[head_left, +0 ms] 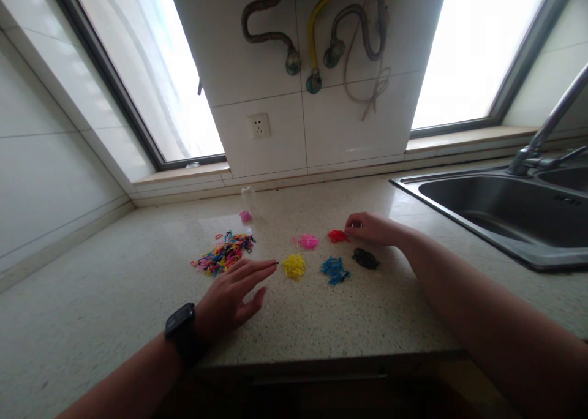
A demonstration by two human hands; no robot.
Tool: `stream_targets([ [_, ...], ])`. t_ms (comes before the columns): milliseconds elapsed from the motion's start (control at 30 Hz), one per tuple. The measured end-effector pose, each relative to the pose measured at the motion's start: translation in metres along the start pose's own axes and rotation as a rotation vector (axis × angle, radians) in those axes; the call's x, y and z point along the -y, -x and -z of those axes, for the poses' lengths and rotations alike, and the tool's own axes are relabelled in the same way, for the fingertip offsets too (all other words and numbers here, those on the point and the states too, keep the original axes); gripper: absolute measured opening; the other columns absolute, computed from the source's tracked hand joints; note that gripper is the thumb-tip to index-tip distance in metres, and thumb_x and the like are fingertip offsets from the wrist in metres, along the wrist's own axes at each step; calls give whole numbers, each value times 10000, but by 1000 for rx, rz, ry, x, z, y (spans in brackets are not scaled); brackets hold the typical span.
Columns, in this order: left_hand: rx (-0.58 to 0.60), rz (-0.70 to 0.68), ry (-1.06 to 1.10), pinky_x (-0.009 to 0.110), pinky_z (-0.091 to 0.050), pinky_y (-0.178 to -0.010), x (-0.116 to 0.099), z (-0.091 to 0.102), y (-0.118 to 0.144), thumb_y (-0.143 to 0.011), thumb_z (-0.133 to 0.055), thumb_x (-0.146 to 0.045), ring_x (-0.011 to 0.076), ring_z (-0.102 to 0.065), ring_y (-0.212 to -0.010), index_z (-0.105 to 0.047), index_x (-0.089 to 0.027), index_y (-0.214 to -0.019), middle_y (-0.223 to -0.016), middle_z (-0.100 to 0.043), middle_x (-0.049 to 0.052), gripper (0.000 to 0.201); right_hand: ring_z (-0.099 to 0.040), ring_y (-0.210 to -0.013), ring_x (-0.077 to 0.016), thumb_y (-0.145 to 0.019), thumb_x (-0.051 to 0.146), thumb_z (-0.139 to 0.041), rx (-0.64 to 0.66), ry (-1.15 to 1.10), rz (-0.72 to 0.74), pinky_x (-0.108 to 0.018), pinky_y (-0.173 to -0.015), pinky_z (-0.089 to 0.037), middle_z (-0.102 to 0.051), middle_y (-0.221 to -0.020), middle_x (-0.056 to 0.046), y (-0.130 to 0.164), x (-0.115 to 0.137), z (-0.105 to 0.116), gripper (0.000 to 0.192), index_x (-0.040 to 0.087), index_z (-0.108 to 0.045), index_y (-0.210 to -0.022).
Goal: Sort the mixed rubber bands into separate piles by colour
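Note:
A mixed heap of small coloured rubber bands (223, 253) lies on the speckled countertop (114, 290). To its right sit sorted little piles: yellow (294, 266), pink (306, 241), red (337, 236), blue (335, 269) and black (365, 258). My left hand (234, 296), with a black watch on the wrist, hovers flat with fingers stretched out, just right of the mixed heap and near the yellow pile. My right hand (373, 228) rests with its fingertips pinched at the red pile.
A small clear jar (248, 203) with pink bands in it stands behind the heap. A steel sink (509, 214) with a tap (546, 131) is at the right. The tiled wall carries a socket (260, 125) and hoses. The counter's front edge runs close below my arms.

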State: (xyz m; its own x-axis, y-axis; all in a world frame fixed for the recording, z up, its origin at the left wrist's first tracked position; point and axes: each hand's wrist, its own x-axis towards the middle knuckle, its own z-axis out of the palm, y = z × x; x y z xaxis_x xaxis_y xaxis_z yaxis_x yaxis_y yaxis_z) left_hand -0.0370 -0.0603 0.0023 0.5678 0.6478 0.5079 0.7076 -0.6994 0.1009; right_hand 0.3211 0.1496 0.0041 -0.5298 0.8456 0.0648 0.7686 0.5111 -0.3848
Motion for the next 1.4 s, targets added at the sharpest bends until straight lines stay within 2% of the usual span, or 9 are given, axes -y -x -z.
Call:
stream_targets([
  [133, 57, 9, -1, 460, -479, -1028, -1, 0, -1, -918, -532, -145, 219, -540, -1212, -443, -249, -1442, -1390, -564, 85, 542, -613, -722, -184, -855, 455, -580, -6, 8, 0, -284, -615, -398, -720, -874, -81, 1, 3, 0, 313, 185, -712, -943],
  [233, 91, 6, -6, 465, -471, -1038, -1, 0, -2, -924, -518, -148, 220, -525, -1227, -407, -245, -1467, -1415, -540, 88, 562, -599, -710, -170, -863, 416, -567, -98, 9, 24, -281, -625, -388, -716, -866, -69, 4, 11, 2, 279, 192, -709, -950],
  [400, 117, -11, -6, 465, -471, -1036, -4, 0, -4, -928, -501, -145, 229, -518, -1234, -366, -245, -1492, -1444, -511, 93, 589, -531, -629, -127, -899, 375, -524, -284, -41, 144, -267, -618, -358, -680, -792, -33, 18, 51, 4, 239, 203, -683, -949],
  [633, 136, -52, -52, 449, -500, -1000, -9, -2, -7, -925, -485, -128, 236, -535, -1207, -308, -252, -1524, -1467, -492, 91, 637, -555, -709, -128, -897, 353, -604, -157, -166, 581, -251, -674, -390, -642, -809, -15, 42, 128, -14, 173, 213, -669, -975],
  [800, 139, -100, -90, 438, -537, -939, -12, -4, -8, -892, -508, -113, 238, -575, -1123, -308, -255, -1525, -1464, -498, 93, 679, -570, -758, -150, -892, 359, -634, -123, -154, 734, -269, -702, -403, -655, -833, -25, 44, 144, -31, 150, 217, -666, -928],
  [967, 153, -124, -131, 454, -543, -929, -13, -5, -9, -873, -530, -101, 253, -574, -1118, -315, -232, -1521, -1471, -492, 94, 696, -573, -746, -140, -903, 261, -593, -119, -153, 747, -257, -685, -394, -665, -819, -27, 43, 145, -33, 94, 201, -665, -902],
  [1100, 156, -114, -118, 444, -541, -939, -12, -5, -7, -893, -513, -96, 243, -569, -1137, -314, -250, -1523, -1468, -498, 86, 678, -542, -697, -119, -891, 260, -593, -101, -189, 651, -245, -667, -385, -640, -778, -11, 43, 131, -18, 105, 194, -674, -891],
  [1233, 165, -104, -86, 450, -521, -985, -10, -4, -5, -912, -497, -110, 236, -551, -1186, -344, -271, -1509, -1465, -502, 77, 637, -489, -625, -107, -907, 360, -567, -112, -264, 366, -237, -582, -351, -618, -721, -3, 39, 87, 7, 219, 179, -689, -928],
  [1400, 173, -112, -70, 442, -514, -999, -9, -4, -3, -911, -486, -99, 235, -537, -1207, -389, -270, -1486, -1462, -506, 69, 608, -510, -629, -123, -834, 403, -618, 117, -223, 145, -251, -578, -374, -654, -725, -18, 34, 25, 29, 257, 162, -707, -852],
])
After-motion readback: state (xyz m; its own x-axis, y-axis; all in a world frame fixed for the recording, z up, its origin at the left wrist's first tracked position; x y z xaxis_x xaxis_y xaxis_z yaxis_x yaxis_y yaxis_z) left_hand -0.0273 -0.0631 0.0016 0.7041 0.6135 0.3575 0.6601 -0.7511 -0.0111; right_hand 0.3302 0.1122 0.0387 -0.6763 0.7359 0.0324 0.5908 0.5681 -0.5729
